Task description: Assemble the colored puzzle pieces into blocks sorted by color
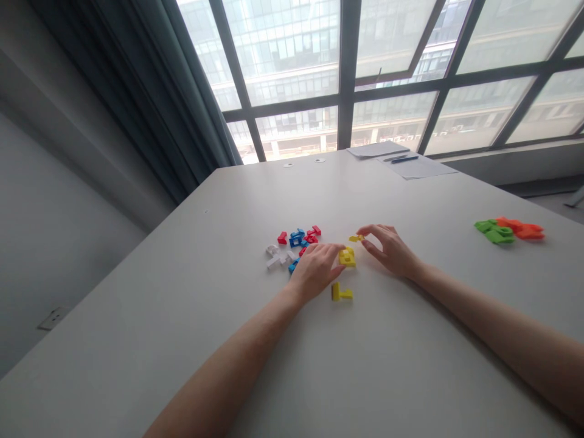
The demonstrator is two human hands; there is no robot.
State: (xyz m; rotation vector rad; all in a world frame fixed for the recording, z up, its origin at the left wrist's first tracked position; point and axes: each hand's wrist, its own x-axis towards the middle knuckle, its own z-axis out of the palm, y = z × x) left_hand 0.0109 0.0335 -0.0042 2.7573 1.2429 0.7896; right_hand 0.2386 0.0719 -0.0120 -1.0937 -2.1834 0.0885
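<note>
My left hand rests on the white table, its fingers touching a yellow puzzle block. My right hand pinches a small yellow piece just above and to the right of that block. A third yellow L-shaped piece lies loose near my left wrist. Behind my left hand sit blue pieces, red pieces and white pieces in a loose cluster, partly hidden by the hand.
Green pieces and orange pieces lie at the right side of the table. Papers with a pen sit at the far edge by the window. A curtain hangs at the left.
</note>
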